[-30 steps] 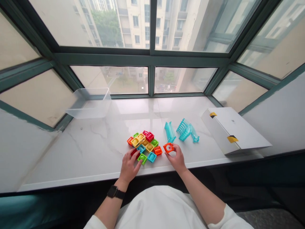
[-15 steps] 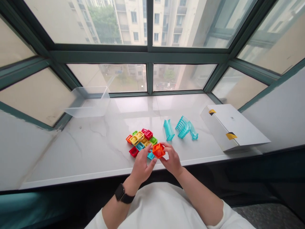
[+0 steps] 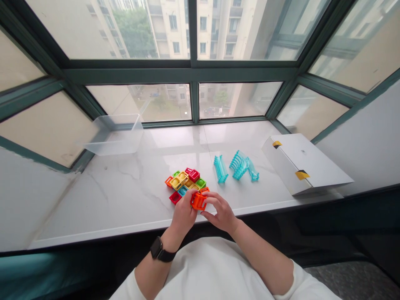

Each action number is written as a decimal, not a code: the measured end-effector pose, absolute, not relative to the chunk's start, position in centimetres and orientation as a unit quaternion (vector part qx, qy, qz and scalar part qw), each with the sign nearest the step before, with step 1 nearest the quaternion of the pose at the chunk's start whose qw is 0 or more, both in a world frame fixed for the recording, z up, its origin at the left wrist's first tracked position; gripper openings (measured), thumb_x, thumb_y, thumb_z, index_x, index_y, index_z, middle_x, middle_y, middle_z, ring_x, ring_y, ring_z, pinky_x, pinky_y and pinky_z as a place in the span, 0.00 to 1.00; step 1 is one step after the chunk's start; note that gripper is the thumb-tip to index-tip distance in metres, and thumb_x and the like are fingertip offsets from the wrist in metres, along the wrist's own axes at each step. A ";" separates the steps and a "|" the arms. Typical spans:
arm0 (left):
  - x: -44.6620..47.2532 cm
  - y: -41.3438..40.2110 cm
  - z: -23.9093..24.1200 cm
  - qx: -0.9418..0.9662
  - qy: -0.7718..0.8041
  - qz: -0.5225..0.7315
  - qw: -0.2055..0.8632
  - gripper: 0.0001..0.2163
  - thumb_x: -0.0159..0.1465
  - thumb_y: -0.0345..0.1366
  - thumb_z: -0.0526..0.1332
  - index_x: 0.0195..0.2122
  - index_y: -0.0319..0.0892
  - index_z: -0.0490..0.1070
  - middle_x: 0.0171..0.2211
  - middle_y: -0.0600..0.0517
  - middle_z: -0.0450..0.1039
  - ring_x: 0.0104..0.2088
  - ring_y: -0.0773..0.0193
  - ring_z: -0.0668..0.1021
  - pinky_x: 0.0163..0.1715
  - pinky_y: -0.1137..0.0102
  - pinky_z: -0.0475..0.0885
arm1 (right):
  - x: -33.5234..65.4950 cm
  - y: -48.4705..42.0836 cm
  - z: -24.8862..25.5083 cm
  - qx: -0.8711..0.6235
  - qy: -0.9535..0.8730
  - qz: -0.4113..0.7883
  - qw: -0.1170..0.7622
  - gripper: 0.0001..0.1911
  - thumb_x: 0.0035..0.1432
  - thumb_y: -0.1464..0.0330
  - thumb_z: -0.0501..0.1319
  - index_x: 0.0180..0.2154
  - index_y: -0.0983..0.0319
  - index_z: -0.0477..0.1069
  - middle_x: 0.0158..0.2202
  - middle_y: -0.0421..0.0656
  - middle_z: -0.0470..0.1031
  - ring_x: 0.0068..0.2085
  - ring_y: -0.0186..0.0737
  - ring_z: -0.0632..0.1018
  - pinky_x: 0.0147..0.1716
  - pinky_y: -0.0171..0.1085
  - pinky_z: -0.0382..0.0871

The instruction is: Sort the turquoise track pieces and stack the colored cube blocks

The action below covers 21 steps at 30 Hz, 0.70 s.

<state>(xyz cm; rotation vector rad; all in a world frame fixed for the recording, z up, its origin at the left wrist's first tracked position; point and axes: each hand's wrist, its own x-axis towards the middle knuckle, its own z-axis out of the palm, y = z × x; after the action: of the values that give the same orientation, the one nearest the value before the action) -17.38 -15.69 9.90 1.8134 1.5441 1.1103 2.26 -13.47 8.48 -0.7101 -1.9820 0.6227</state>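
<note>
- Left hand [image 3: 184, 216] holds a hollow orange plastic block [image 3: 199, 201] against its fingers.
- Right hand [image 3: 220, 212] curves narrowly just right of it.
- The block looks light and stiff; take it by its edges.
- Multicoloured plastic frame tiles [image 3: 179, 182] lie just beyond the hands.

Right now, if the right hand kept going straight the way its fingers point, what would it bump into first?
Most likely the orange plastic block by the left hand. The fingers of the right hand point at it and reach its edge, though from this view I cannot tell whether they touch.

Marble windowsill [image 3: 103, 200] holds a clear tub [image 3: 114, 135], blocks [image 3: 184, 181], tracks [image 3: 221, 168] and box [image 3: 303, 164].
</note>
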 end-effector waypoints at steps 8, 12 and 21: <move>-16.0 -15.3 9.4 0.649 0.549 0.401 0.342 0.24 0.71 0.42 0.62 0.66 0.47 0.65 0.63 0.42 0.74 0.60 0.49 0.79 0.57 0.55 0.77 | 3.7 -11.7 6.5 -0.381 -0.727 0.335 0.463 0.17 0.70 0.56 0.62 0.56 0.55 0.69 0.51 0.47 0.79 0.45 0.45 0.83 0.48 0.44 0.81; -15.3 -14.5 8.7 0.591 0.542 0.402 0.441 0.22 0.69 0.50 0.64 0.60 0.45 0.70 0.54 0.43 0.80 0.48 0.52 0.84 0.46 0.59 0.82 | 4.7 -11.4 6.4 -0.376 -0.737 0.342 0.444 0.21 0.68 0.53 0.64 0.55 0.56 0.70 0.52 0.48 0.78 0.50 0.48 0.81 0.46 0.45 0.82; -14.8 -12.7 8.6 0.708 0.541 0.361 0.275 0.18 0.72 0.46 0.61 0.59 0.46 0.72 0.55 0.43 0.78 0.55 0.50 0.80 0.55 0.54 0.77 | 7.2 -11.6 5.6 -0.469 -0.709 0.240 0.469 0.17 0.63 0.60 0.69 0.52 0.55 0.72 0.48 0.46 0.80 0.46 0.48 0.80 0.44 0.46 0.79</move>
<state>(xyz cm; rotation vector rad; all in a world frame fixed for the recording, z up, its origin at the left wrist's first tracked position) -14.83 -12.72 8.57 1.9033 1.4541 0.9716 7.25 -11.63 5.57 -1.1507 -1.7379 0.5884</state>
